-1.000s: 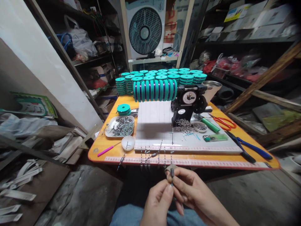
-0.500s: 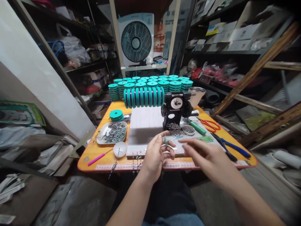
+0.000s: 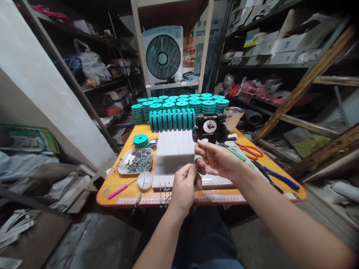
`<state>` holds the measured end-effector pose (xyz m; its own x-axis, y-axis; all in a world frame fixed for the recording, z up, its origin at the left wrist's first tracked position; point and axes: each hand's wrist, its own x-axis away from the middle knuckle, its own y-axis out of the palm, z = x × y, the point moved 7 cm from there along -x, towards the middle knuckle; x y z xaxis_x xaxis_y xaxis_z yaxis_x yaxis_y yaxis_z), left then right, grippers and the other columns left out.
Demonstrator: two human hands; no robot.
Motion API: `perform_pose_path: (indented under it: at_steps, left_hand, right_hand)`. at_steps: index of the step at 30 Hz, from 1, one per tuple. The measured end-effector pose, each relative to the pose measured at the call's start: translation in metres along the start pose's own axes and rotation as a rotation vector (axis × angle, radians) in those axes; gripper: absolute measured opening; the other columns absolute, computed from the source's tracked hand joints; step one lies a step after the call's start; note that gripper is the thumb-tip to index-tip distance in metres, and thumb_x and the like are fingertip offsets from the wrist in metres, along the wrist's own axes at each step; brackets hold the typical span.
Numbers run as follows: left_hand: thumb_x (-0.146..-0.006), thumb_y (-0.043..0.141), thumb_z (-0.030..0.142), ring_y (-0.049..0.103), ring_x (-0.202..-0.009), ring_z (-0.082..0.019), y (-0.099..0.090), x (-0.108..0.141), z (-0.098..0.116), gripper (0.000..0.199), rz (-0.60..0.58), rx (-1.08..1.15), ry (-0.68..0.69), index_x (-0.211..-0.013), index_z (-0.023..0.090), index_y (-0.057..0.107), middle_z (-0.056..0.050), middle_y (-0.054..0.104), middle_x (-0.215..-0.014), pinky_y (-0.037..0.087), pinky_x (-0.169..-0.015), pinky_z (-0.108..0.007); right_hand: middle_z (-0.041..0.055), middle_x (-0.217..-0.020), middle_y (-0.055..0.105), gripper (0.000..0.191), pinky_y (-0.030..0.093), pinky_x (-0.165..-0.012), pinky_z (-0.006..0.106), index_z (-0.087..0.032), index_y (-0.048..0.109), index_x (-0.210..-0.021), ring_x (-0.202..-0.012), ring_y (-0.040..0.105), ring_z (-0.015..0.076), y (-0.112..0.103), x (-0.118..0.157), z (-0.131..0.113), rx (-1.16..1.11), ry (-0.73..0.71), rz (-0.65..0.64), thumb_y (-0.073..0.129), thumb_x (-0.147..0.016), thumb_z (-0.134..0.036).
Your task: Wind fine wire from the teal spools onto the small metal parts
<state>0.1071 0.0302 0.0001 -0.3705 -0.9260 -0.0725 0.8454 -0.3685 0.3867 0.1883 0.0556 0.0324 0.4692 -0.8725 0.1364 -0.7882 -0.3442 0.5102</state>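
Above the front part of the white board [image 3: 171,149], my left hand [image 3: 183,186] is closed, thumb against fingers, on something too small to make out. Just right of it and slightly higher, my right hand [image 3: 217,158] has its fingers curled in a pinch; a pale wrap shows on one finger, and what the fingertips hold is not visible. The fingertips of both hands nearly meet. Behind them a row of teal spools [image 3: 172,120] sits on the shaft of a black winding machine [image 3: 209,127].
Left on the table [image 3: 105,192] are a tray of small metal parts [image 3: 135,160], a round white dish [image 3: 145,181] and a pink-handled tool [image 3: 119,190]. Blue-handled pliers [image 3: 282,178] and orange scissors [image 3: 252,151] lie right. Stacked teal spools [image 3: 208,106] stand behind.
My right hand has moved left and up to my left hand, its fingers now curled. My left hand's fingers have closed into a pinch. The view has shifted slightly.
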Motion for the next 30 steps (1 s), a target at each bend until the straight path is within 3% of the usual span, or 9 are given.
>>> perform_pose_path:
  at_steps: [3, 8, 14, 18, 21, 23, 30]
  left_hand:
    - [-0.089, 0.049, 0.040, 0.030, -0.039, -0.006, 0.003, 0.006, -0.002, 0.030, -0.008, 0.062, -0.021, -0.074, 0.015, 0.053, 0.006, 0.043, -0.044, 0.023, -0.041, -0.018]
    - [-0.088, 0.050, 0.036, 0.042, -0.038, -0.007, 0.001, 0.017, -0.007, 0.027, -0.015, 0.234, -0.111, -0.073, 0.014, 0.055, 0.003, 0.051, -0.045, 0.032, -0.040, -0.016]
    - [-0.087, 0.052, 0.035, 0.055, -0.040, -0.010, -0.003, 0.035, -0.023, 0.028, -0.032, 0.280, -0.211, -0.073, 0.012, 0.058, -0.003, 0.062, -0.052, 0.042, -0.043, -0.018]
    - [-0.085, 0.055, 0.037, 0.051, -0.036, -0.009, -0.004, 0.045, -0.034, 0.028, -0.013, 0.326, -0.264, -0.073, 0.011, 0.057, -0.006, 0.063, -0.053, 0.034, -0.037, -0.015]
    - [-0.085, 0.058, 0.035, 0.026, -0.033, 0.000, -0.007, 0.048, -0.037, 0.026, 0.027, 0.371, -0.265, -0.078, 0.009, 0.060, -0.001, 0.056, -0.049, 0.017, -0.035, -0.011]
    - [-0.085, 0.059, 0.033, 0.017, -0.039, 0.000, -0.009, 0.049, -0.037, 0.025, 0.035, 0.403, -0.268, -0.083, 0.008, 0.061, 0.002, 0.050, -0.048, 0.011, -0.038, -0.011]
    - [-0.086, 0.056, 0.028, 0.027, -0.043, -0.002, -0.009, 0.055, -0.040, 0.022, -0.019, 0.439, -0.346, -0.074, 0.010, 0.055, -0.004, 0.058, -0.054, 0.015, -0.040, -0.013]
  right_hand:
    - [-0.0037, -0.044, 0.047, 0.040, 0.026, -0.025, 0.013, -0.018, 0.035, -0.060, -0.027, 0.038, 0.0056, 0.000, -0.007, 0.003, -0.044, -0.024, 0.061, 0.036, -0.094, -0.039]
    - [-0.0047, -0.041, 0.042, 0.042, 0.022, -0.025, 0.013, -0.018, 0.032, -0.058, -0.026, 0.033, 0.0045, 0.002, -0.012, 0.008, -0.086, -0.039, 0.129, 0.038, -0.093, -0.039]
    - [-0.0050, -0.041, 0.040, 0.042, 0.019, -0.025, 0.012, -0.018, 0.031, -0.057, -0.027, 0.030, 0.0037, -0.001, -0.009, 0.007, -0.105, -0.048, 0.191, 0.039, -0.093, -0.038]
    - [-0.0048, -0.042, 0.040, 0.042, 0.020, -0.025, 0.012, -0.018, 0.032, -0.058, -0.028, 0.030, 0.0035, -0.004, -0.010, 0.007, -0.100, -0.050, 0.184, 0.039, -0.093, -0.038]
    - [-0.0041, -0.043, 0.043, 0.040, 0.020, -0.025, 0.012, -0.018, 0.036, -0.060, -0.029, 0.032, 0.0044, -0.005, -0.011, 0.008, -0.078, -0.042, 0.155, 0.043, -0.092, -0.041]
    - [-0.0038, -0.044, 0.044, 0.040, 0.021, -0.024, 0.012, -0.018, 0.038, -0.060, -0.029, 0.034, 0.0050, -0.006, -0.011, 0.009, -0.063, -0.038, 0.138, 0.044, -0.092, -0.043]
    - [-0.0046, -0.043, 0.043, 0.041, 0.019, -0.023, 0.012, -0.018, 0.036, -0.060, -0.026, 0.031, 0.0041, -0.011, -0.010, 0.010, -0.062, -0.054, 0.143, 0.041, -0.093, -0.043]
